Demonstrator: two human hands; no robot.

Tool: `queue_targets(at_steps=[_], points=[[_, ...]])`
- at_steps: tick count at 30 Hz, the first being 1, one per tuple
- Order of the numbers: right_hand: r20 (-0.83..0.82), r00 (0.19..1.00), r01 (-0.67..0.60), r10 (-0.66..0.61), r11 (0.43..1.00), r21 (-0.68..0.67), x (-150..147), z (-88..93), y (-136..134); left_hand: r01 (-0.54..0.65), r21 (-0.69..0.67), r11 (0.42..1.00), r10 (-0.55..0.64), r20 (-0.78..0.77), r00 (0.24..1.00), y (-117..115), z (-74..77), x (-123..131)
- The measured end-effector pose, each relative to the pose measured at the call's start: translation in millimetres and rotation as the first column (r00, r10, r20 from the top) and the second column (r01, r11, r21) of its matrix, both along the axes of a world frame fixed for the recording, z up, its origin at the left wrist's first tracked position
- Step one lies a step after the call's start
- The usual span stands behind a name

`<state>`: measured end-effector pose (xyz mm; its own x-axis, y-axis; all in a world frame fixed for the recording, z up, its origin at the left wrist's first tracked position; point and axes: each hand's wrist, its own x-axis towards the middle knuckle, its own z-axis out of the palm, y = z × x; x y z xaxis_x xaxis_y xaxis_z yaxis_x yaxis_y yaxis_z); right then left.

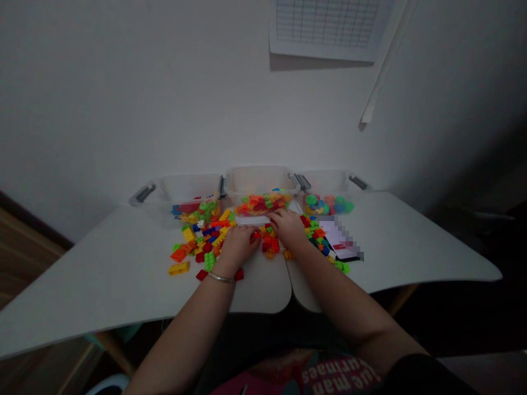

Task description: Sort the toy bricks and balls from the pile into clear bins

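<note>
My left hand (237, 246), with a bracelet at the wrist, curls over loose toy building bricks in the middle of the table. Its thumb and fingers are closed on a red brick (256, 236). My right hand (288, 226) is just in front of the middle clear bin (261, 180), fingers apart and pointing left, with no brick visible in them. Below it lies a cluster of red bricks (270, 244). More bricks in several colours spread to the left, among them a yellow brick (179, 268) and a light green brick (209, 261).
Along the wall stand a left clear bin (189, 184) and a right clear bin (327, 180), both part-filled with coloured pieces. A phone or tablet, its screen blurred (338, 237), lies at the right. The white table's curved front edge (263, 312) is near my body.
</note>
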<state>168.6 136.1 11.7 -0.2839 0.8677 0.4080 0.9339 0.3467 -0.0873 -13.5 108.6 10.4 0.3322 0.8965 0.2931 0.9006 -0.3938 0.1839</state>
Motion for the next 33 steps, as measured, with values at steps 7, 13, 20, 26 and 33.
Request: queue_targets(at_steps=[7,13,20,26,33], points=[[-0.058,0.995,0.070,-0.076,0.992,-0.102,-9,-4.3,5,-0.016,-0.006,1.000,0.015,-0.022,1.000,0,0.5,0],[-0.175,0.978,0.100,-0.112,0.992,-0.079,-6,-4.0,4,-0.014,0.007,1.000,0.014,-0.032,0.999,1,-1.9,-1],[-0.546,0.837,0.070,0.042,0.981,0.183,2,9.9,-3,-0.024,-0.008,1.000,0.024,-0.006,1.000,1,-1.4,-1],[-0.596,0.795,0.104,0.117,0.941,0.322,16,41.6,8,0.003,0.006,1.000,-0.003,0.013,1.000,0,-1.5,-3],[-0.497,0.863,0.041,0.093,0.967,0.251,17,52.5,42,-0.005,0.000,1.000,0.005,0.003,1.000,1,-4.1,-3]])
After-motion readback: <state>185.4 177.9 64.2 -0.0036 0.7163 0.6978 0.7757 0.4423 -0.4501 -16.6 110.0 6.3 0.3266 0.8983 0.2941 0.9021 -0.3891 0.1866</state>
